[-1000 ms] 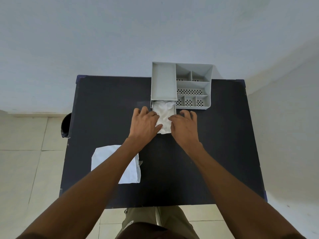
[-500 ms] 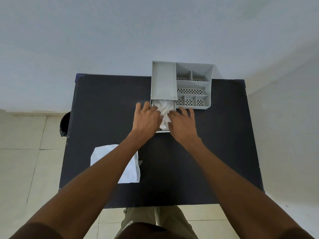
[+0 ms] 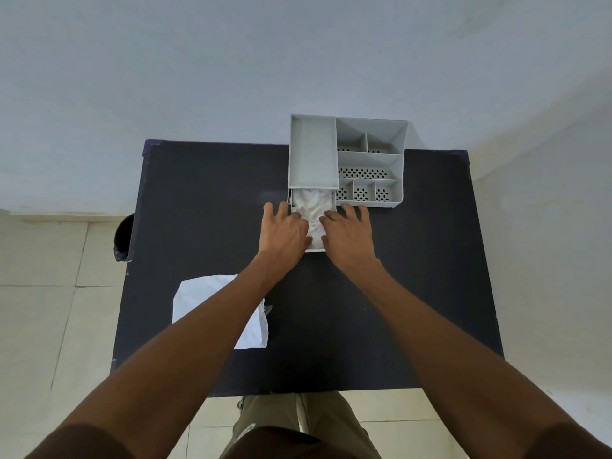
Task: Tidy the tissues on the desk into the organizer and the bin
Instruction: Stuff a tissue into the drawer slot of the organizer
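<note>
Head view, centre of frame: left hand (image 3: pixel 284 231) and right hand (image 3: pixel 347 235) flat, fingers spread, gripping nothing, one on each side of the pulled-out drawer (image 3: pixel 314 249) of the grey organizer (image 3: pixel 313 154) at the upper middle of the dark desk (image 3: pixel 414 276). Crumpled white tissues (image 3: pixel 313 207) inside that drawer, between both hands. Lower left: flat white tissue (image 3: pixel 195 296) on desk, partly under left forearm; dark bin (image 3: pixel 123 236) at left desk edge.

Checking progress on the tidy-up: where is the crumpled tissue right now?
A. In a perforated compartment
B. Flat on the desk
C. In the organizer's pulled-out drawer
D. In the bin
C: the crumpled tissue fills the open drawer between both hands.
</note>
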